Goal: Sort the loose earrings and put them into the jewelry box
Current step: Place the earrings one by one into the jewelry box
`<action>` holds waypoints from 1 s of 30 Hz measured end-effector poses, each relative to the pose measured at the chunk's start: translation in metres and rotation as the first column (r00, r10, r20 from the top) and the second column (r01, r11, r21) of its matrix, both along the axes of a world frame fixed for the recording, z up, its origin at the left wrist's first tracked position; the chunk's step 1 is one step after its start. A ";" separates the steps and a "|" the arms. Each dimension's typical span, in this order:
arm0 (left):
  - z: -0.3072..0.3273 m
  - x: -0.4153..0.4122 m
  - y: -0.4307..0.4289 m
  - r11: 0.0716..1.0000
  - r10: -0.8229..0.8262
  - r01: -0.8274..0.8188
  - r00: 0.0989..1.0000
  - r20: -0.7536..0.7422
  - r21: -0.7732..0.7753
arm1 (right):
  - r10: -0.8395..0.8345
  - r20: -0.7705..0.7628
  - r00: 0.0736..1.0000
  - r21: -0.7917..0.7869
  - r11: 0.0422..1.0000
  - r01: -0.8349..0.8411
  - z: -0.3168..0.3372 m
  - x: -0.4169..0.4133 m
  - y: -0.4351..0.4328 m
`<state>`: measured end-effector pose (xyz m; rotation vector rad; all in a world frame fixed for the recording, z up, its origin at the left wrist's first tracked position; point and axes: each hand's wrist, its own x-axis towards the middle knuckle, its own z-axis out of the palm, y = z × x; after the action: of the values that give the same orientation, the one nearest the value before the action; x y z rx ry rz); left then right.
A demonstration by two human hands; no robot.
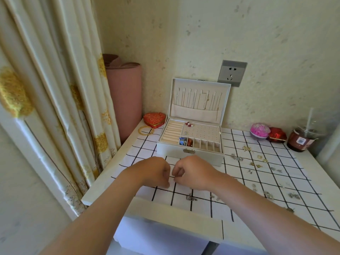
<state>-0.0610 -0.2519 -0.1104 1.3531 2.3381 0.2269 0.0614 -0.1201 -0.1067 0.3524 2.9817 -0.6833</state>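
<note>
Cream walls [202, 34] with faint spots stand behind a white table [106, 186]. At the far left of the frame hangs a curtain [46, 89] with yellow flowers. Next to it a pink roll [125, 100] stands up in the corner. A red heart case [154, 119] sits at the back of the table, and gold bangles [146, 130] lie just in front of it. A white cloth [193, 208] with black lines covers most of the table.

Two bare arms reach in from the bottom. The left hand [156, 171] and the right hand [191, 173] meet in the middle, low over the cloth. Both have their fingers curled in, and the tips almost touch. Whether they pinch something is too small to tell.

Just behind the hands is the box [191, 155], with its lid up against the wall. Thin chains [198, 99] hang inside the lid. A few earrings [189, 124] sit near the top of its tray, and its two left front slots hold something blue and something brown. A gray socket [232, 73] is on the wall above it.

Right of the box and hands, loose earrings [257, 165] lie spread on the cloth, gold ones farther back and silver ones nearer. At the back right stand a pink ball [259, 131], a red case [276, 135] and a cup [301, 140] with a straw.
</note>
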 end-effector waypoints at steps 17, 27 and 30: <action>0.025 -0.007 0.049 0.699 0.001 -0.304 0.906 0.424 0.648 | -0.339 -0.230 0.912 -0.535 0.827 0.173 0.046 -0.001 0.059; 0.020 -0.024 0.084 0.596 -0.057 -0.364 0.870 0.490 0.715 | -0.500 -0.244 0.831 -0.759 0.632 0.157 0.046 -0.020 0.077; 0.020 -0.029 0.094 0.580 0.003 -0.367 0.894 0.448 0.728 | -0.513 -0.310 0.801 -0.726 0.672 0.149 0.044 -0.028 0.082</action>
<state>-0.0904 -0.1583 -0.0902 1.1920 2.0357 1.6513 0.0335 -0.0383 -0.0623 0.7909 2.7791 -2.1179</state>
